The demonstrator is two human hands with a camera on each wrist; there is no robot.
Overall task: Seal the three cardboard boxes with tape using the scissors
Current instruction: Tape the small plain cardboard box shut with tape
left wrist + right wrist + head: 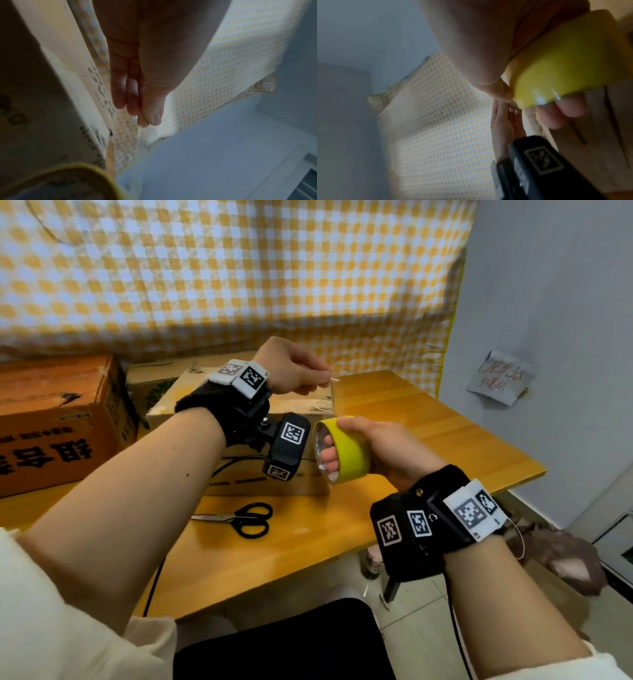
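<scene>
My right hand (359, 446) grips a yellow tape roll (346, 451), fingers through its core and thumb on the outer band; the tape roll (559, 70) fills the upper right of the right wrist view. My left hand (301, 371) is raised above the roll and pinches the clear tape end (334, 380) between thumb and forefinger; in the left wrist view the fingertips (149, 119) are pressed together. Black-handled scissors (239, 519) lie shut on the wooden table (428, 419). A tan cardboard box (191, 395) stands behind my hands, an orange box (58, 419) at left, a third box (150, 378) between them.
A yellow checked cloth (239, 275) hangs behind the table. A grey wall with a paper note (500, 378) is at right. A black cable (154, 583) runs off the table's front edge. A jar (371, 559) and a brown bundle (561, 556) sit on the floor at right.
</scene>
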